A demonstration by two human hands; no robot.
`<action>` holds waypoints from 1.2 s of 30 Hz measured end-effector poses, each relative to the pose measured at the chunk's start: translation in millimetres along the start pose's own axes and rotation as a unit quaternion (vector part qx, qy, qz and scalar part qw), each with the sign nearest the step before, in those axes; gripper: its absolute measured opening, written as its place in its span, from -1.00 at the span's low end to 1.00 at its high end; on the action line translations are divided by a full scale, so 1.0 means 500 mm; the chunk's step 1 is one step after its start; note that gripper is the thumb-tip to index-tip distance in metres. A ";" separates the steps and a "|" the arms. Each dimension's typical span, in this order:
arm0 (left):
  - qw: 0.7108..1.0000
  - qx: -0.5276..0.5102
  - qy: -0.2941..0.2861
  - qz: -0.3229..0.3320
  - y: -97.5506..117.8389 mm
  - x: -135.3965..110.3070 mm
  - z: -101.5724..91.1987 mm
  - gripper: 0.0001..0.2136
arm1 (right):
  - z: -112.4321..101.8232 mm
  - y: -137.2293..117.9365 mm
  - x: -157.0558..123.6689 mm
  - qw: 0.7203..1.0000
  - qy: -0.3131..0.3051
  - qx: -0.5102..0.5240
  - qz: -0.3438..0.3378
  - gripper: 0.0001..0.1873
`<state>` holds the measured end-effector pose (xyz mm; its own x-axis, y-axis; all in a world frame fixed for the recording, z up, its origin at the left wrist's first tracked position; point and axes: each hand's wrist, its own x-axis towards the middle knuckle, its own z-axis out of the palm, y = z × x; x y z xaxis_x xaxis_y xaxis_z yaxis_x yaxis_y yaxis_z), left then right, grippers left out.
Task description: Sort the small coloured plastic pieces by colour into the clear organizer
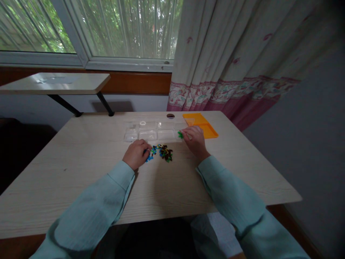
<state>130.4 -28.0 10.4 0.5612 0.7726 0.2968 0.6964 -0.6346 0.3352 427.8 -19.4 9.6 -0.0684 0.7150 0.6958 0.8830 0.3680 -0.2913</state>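
Note:
A loose pile of small coloured pieces (166, 153), brown, green, yellow and blue, lies on the table; their exact kind is too small to make out. At its left edge rests my left hand (137, 154), fingers curled in against some blue pieces (150, 157); what they hold, if anything, is hidden. Behind the pile stands a clear plastic compartment tray (148, 135). My right hand (194, 141) is over the tray's right end, thumb and fingertips pinched together at small green pieces (180, 134). Whether some of these green pieces lie in the compartment, I cannot tell.
An orange plastic lid or tray (208, 130) lies behind my right hand. Near the back edge of the wooden table (88, 180) is a round cable hole (170, 116). A raised shelf (81, 84) on black legs stands back left. A curtain (205, 72) hangs behind.

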 end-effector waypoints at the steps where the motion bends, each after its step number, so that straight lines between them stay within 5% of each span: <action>1: 1.000 -0.001 0.000 0.004 -0.002 0.001 0.000 -0.81 | 0.000 -0.001 0.000 1.000 0.002 0.001 0.000 -0.75; 22: 1.000 -0.011 -0.026 -0.004 0.003 0.009 -0.001 -0.90 | -0.002 -0.002 0.002 1.000 -0.007 0.001 0.018 -0.75; 36: 0.997 -0.053 0.029 -0.045 -0.002 0.008 0.013 -0.84 | 0.005 0.006 -0.002 1.000 0.001 0.009 0.002 -0.76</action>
<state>135.1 -24.1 5.5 0.4697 0.8261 0.3114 0.6901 -0.5636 0.4541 429.1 -17.5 6.3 -0.0645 0.7146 0.6966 0.8745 0.3768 -0.3055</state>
